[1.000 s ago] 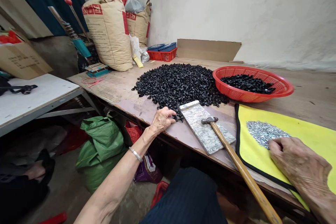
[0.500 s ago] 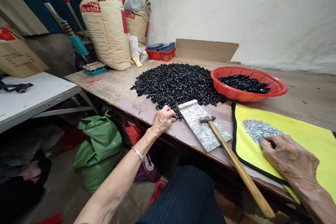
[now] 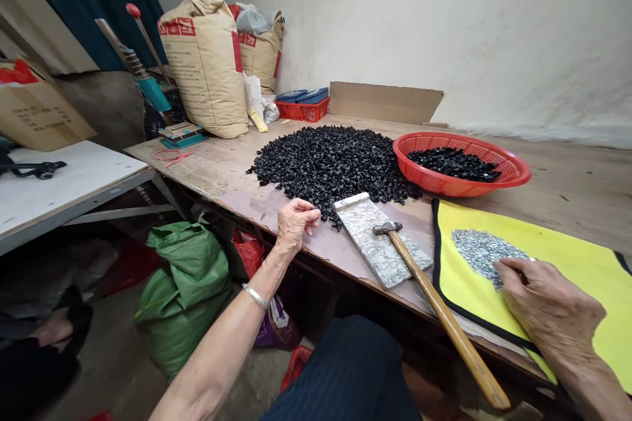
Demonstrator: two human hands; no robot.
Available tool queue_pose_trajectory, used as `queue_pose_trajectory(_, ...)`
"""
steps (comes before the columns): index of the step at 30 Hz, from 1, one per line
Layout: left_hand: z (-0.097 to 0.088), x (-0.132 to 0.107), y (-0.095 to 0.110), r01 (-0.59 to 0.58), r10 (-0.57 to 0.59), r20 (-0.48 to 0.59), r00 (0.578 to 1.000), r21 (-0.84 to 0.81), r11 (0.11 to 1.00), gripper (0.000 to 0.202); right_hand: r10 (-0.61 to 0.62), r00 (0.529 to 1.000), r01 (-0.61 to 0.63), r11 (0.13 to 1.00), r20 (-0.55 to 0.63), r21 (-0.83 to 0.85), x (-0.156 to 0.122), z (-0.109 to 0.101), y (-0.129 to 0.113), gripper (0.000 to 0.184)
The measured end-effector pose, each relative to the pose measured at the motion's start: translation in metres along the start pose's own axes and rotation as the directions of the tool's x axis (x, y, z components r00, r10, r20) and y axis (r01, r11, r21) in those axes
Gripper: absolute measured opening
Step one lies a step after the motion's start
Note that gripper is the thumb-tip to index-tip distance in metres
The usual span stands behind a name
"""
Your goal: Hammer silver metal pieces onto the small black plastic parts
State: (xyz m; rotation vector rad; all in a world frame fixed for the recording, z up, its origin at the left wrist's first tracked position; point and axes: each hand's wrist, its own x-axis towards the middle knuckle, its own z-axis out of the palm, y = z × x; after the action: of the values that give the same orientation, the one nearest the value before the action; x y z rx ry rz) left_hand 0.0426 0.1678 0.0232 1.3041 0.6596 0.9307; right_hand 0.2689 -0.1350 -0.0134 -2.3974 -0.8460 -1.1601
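The left hand (image 3: 295,222) is curling its fingers at the near edge of the black plastic pieces (image 3: 330,161) heaped on the table (image 3: 582,177), grip unclear. The right hand (image 3: 546,299) is pinching the silver bits (image 3: 481,248) on the yellow mat (image 3: 567,240).

My left wrist: one thin, plain silver bangle (image 3: 255,296).
My hands: left hand (image 3: 293,223) and right hand (image 3: 548,302), both bare.
My forearms: bare.
My lap: dark navy cloth (image 3: 353,375), fine pinstripe.

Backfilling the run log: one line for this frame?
left hand: fingers pinched at black parts pile | right hand: fingers on silver pieces, yellow mat | hammer: unheld, head on stone slab
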Motion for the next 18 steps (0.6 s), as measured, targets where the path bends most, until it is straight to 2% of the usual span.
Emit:
queue_pose_trajectory(3,0.011,-0.025,0.011,0.099,-0.103,-0.012,0.995,-0.185,0.978,0.028,0.065,0.996,-0.059,0.994,-0.063,0.094,0.003,0.003,0.005,0.030)
queue_pose_trajectory(6,0.024,-0.058,0.016,0.210,-0.212,0.027,0.977,-0.295,0.932,0.029,0.188,0.981,-0.180,0.970,-0.038,0.164,0.010,-0.012,-0.001,0.030)
queue_pose_trajectory(8,0.034,-0.080,0.018,0.268,-0.268,0.045,0.962,-0.323,0.908,0.027,0.264,0.964,-0.262,0.942,0.018,0.210,0.014,-0.036,-0.018,0.029)
queue_pose_trajectory(10,0.043,-0.100,0.020,0.290,-0.287,0.061,0.956,-0.331,0.898,0.024,0.315,0.944,-0.330,0.899,0.098,0.287,0.015,-0.069,-0.044,0.027)
queue_pose_trajectory(11,0.048,-0.110,0.021,0.296,-0.292,0.065,0.954,-0.329,0.897,0.023,0.318,0.927,-0.371,0.858,0.201,0.356,0.013,-0.085,-0.060,0.025)
queue_pose_trajectory(12,0.052,-0.118,0.023,0.301,-0.297,0.065,0.953,-0.329,0.895,0.022,0.302,0.894,-0.429,0.789,0.330,0.440,0.011,-0.100,-0.077,0.022)
queue_pose_trajectory(14,0.059,-0.133,0.025,0.313,-0.310,0.060,0.949,-0.322,0.894,0.020,0.141,0.828,-0.517,0.567,0.543,0.641,0.003,-0.121,-0.110,0.018)
queue_pose_trajectory(16,0.062,-0.145,0.028,0.319,-0.316,0.058,0.947,-0.301,0.899,0.018,0.044,0.768,-0.610,0.352,0.639,0.709,-0.006,-0.129,-0.137,0.016)
queue_pose_trajectory(18,0.063,-0.153,0.030,0.317,-0.313,0.058,0.948,-0.268,0.910,0.016,0.047,0.757,-0.646,0.205,0.652,0.735,-0.016,-0.126,-0.153,0.012)
